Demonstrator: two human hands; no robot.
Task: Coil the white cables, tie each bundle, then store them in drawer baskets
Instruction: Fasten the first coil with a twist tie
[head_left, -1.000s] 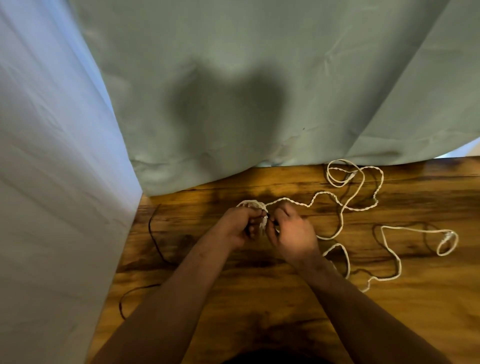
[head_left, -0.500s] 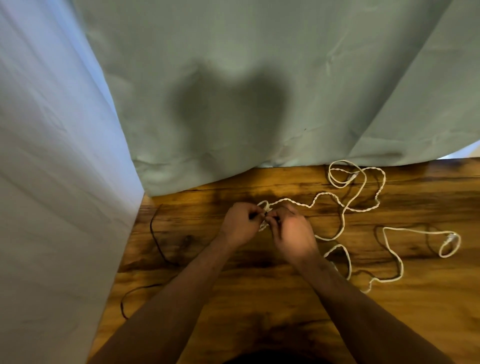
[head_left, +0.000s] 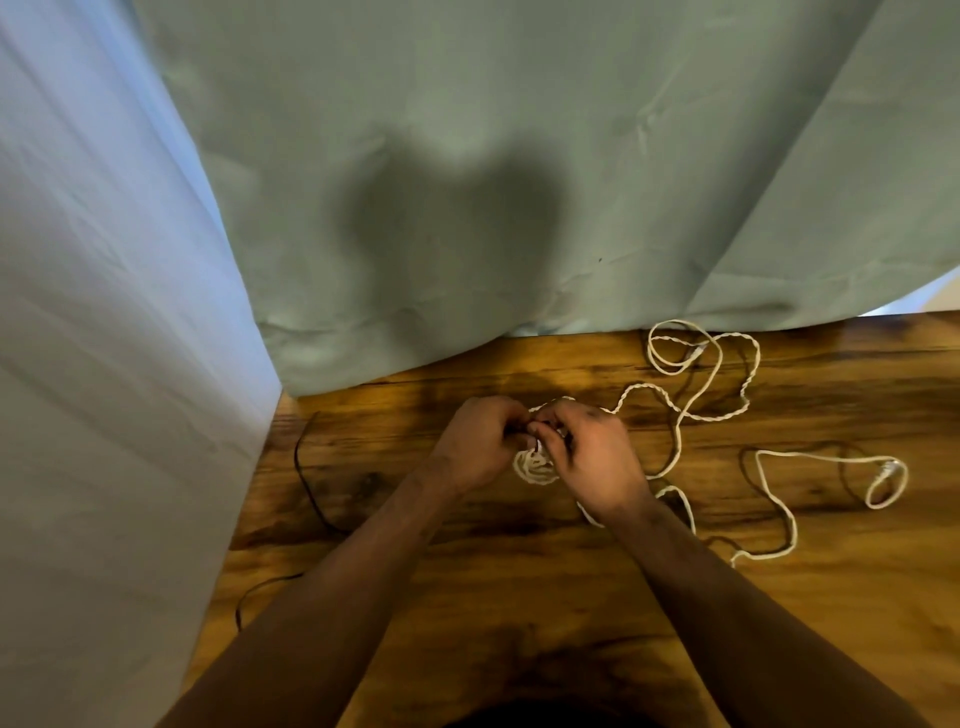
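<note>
- Nearest: two bare forearms reach in from the bottom edge over a dark-grained wooden bench (head_left: 498, 582).
- A thin black cord (head_left: 307, 483) runs along the bench's left side, well apart from the hands.
- Left hand (head_left: 480, 441): fingers curled in, tips pinching white cable at the top of a small coil (head_left: 532, 467).
- Right hand (head_left: 592, 457): fingers also curled, tips meeting the left hand's and pinching the same cable. Knuckles of the two hands are almost touching.
- The coil sits between the two hands, just below the fingertips and partly hidden by the right hand. Cannot tell whether it rests on the bench or hangs just above it.
- From the fingertips a loose run of white cable (head_left: 675, 413) snakes off to the right across the bench, twisted in places.
- Further right, another stretch of cable bends round to a small loop with a plug end (head_left: 889, 470), well apart from the hands.
- A loop (head_left: 670, 353) lies at the back of the bench, touching the cloth's hem. Cannot tell whether these stretches are one cable or several.
- Far: a pale green cloth (head_left: 675, 156) hangs behind the bench, with a dark shadow on it above the hands.
- Left: a pale blue-white sheet (head_left: 104, 364) hangs at the bench's left edge.
</note>
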